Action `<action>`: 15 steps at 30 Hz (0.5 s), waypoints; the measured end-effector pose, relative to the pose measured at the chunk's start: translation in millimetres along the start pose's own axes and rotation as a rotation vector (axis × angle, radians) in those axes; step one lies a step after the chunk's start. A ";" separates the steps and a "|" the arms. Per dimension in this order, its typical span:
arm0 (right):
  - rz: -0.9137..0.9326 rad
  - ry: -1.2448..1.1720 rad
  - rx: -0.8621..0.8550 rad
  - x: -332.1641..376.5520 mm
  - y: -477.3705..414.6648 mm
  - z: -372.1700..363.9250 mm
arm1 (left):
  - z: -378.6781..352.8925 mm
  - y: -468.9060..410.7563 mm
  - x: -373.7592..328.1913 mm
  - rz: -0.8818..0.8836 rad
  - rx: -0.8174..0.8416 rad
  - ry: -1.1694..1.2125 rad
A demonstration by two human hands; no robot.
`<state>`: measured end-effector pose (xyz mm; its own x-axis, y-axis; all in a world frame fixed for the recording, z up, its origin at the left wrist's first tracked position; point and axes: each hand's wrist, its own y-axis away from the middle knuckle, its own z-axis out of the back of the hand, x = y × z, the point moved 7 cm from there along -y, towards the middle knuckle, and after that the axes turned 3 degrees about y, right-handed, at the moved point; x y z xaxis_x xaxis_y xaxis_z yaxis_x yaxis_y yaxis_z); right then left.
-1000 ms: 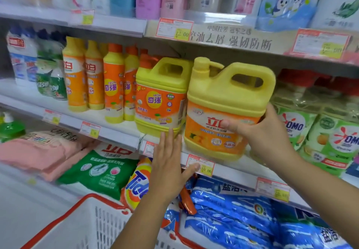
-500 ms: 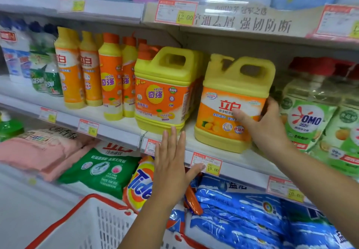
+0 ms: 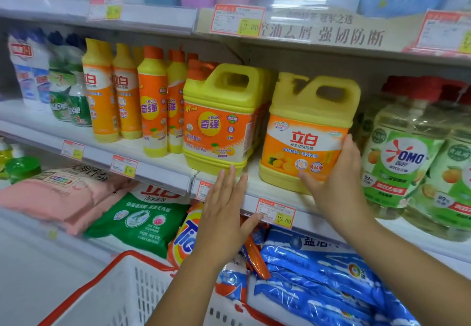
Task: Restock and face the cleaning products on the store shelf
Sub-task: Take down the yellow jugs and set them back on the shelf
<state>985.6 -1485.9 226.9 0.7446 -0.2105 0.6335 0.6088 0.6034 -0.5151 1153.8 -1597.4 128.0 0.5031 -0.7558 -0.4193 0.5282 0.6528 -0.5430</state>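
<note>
Facing step: right hand (image 3: 336, 180) grips jug (image 3: 305, 111), centre frame, on shelf (image 3: 254, 188). Left hand (image 3: 224, 216) flat, empty. Next, likely: turn jug square, flush with shelf front.

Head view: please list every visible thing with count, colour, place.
right jug: one, yellow, orange label, on the shelf
left jug: one in front, yellow, orange label, beside it
slim bottles: four in front, yellow and orange, left of jugs
OMO bottles: at least two, green labels, right end
blue bags: several, below the shelf, right
green bag: one, below the shelf
pink bag: at least one, below the shelf, left
Tide bag: one, orange, behind left hand
basket: one, white, red rim, bottom
left hand: flat, before the shelf edge
right hand: grips the right jug's lower side
</note>
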 end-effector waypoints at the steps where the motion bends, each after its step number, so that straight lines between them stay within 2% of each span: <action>1: 0.138 0.074 -0.035 19.3 14.3 1.8 | 4.6 0.9 2.7 0.003 -0.010 0.046; 3: 0.372 0.107 -0.030 59.8 34.4 -1.0 | 14.3 1.8 11.1 0.027 -0.047 0.134; 4: 0.404 0.089 0.014 76.2 33.3 -4.1 | 18.0 2.2 16.2 0.049 -0.058 0.156; 8: 0.337 0.000 0.125 119.1 -18.6 -23.0 | 31.3 6.2 39.0 0.142 -0.081 0.193; 15: 0.098 -0.088 0.177 151.3 -74.2 -47.4 | 37.7 15.4 66.3 0.249 0.025 0.207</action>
<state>1066.0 -1599.0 333.5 0.7666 -0.0807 0.6371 0.4709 0.7451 -0.4723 1221.1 -1635.5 119.2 0.4709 -0.5653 -0.6773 0.4244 0.8182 -0.3878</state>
